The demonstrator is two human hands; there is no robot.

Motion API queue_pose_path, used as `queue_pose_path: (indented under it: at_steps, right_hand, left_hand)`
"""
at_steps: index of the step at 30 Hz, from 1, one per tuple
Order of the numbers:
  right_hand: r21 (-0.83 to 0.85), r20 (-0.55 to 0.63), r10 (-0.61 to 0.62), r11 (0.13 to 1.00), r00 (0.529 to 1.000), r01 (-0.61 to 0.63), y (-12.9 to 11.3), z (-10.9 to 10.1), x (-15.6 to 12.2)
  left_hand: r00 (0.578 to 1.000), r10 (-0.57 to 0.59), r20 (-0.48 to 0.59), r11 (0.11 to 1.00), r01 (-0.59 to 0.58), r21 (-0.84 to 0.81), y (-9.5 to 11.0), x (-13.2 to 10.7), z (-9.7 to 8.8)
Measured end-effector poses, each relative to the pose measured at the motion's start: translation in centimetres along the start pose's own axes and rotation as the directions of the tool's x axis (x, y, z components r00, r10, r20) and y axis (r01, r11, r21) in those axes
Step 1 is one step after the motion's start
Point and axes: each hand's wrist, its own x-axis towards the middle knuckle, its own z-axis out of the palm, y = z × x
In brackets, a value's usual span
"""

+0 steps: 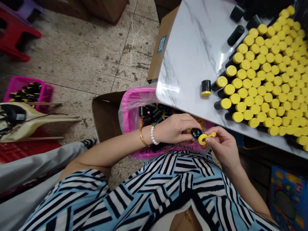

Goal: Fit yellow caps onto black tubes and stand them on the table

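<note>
My left hand [174, 128], with a pearl bracelet at the wrist, is closed around a short black tube [196, 132] whose end faces up and shows small multicoloured bits. Close against it, my right hand [223, 145] pinches a yellow ring with a short stem [202, 139] between thumb and fingers. The ring is right beside the tube's end; I cannot tell whether they touch. Both hands are over a pink basket [128, 115] lined with clear plastic. Black cylinders [157, 115] and small coloured pieces lie inside it, partly hidden by my left hand.
On the marbled white table [190, 48] many yellow-capped black tubes [261, 77] stand packed together. One short black-and-yellow cylinder [206, 88] stands apart near the edge, and a black tube [235, 35] lies behind. A cardboard box [107, 112], a small pink basket [45, 96] and a red stool [18, 35] are leftward.
</note>
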Motion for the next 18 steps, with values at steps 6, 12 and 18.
queue_pose_path:
  at_steps: [6, 12, 18]
  right_hand:
    - [0.103, -0.1, -0.17, 0.978, 0.98, 0.18, -2.3, 3.8, 3.8]
    - [0.129, -0.071, -0.132, 0.982, 0.989, 0.14, -3.2, 5.3, 6.6]
    - [0.087, -0.057, -0.088, 0.992, 0.995, 0.092, -3.9, 5.4, 6.3]
  left_hand:
    - [0.972, -0.012, -0.235, 0.97, 0.069, 0.234, 0.3, 1.5, -2.5]
    - [0.959, -0.086, -0.27, 0.979, 0.132, 0.158, -1.2, 1.8, -3.1]
    - [0.951, -0.168, -0.258, 0.98, 0.188, 0.057, -1.0, 1.5, -3.2]
